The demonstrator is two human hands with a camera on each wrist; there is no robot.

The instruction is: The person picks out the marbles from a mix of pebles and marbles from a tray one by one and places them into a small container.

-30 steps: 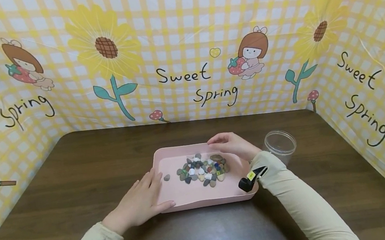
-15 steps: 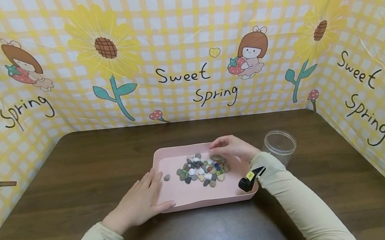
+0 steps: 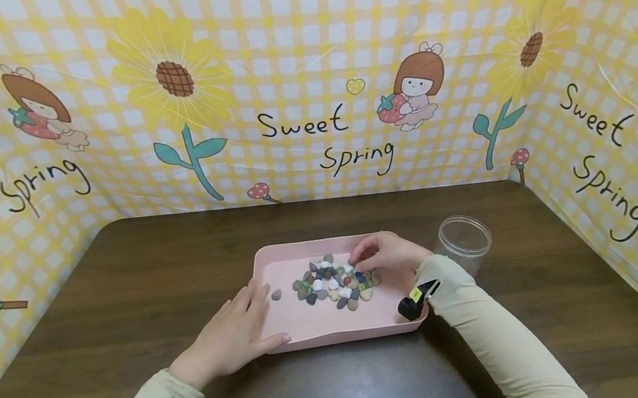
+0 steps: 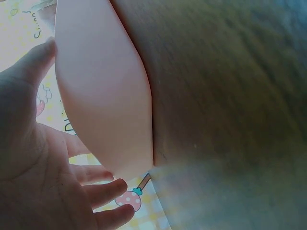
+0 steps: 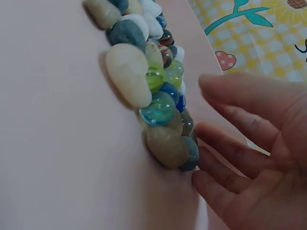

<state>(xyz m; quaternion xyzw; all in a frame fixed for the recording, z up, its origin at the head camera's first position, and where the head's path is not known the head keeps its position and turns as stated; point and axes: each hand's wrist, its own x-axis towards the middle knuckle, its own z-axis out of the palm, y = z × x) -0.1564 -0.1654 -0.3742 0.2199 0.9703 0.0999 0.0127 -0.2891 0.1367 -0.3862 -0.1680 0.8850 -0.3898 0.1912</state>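
A shallow pink tray (image 3: 311, 326) holds a loose heap of pebbles (image 3: 333, 284) in grey, white and tan. Glass marbles (image 5: 158, 108) in green, blue and teal lie among them. One grey pebble (image 3: 276, 295) sits apart near the tray's left side. My left hand (image 3: 231, 335) rests on the tray's left rim, fingers spread, thumb at the front corner. Over the heap's right back part is my right hand (image 3: 389, 253). In the right wrist view its fingers (image 5: 230, 143) and thumb are apart beside the stones, with nothing seen between them. The head view hides some stones beneath it.
A clear round jar (image 3: 465, 237) stands without a lid right of the tray, close to my right wrist. The dark wooden table (image 3: 124, 285) is enclosed at the back and sides by a yellow checked cloth (image 3: 289, 62).
My right hand has come from the tray's back rim down and forward to the heap, its fingers bending toward the stones. The left hand and the tray have stayed still.
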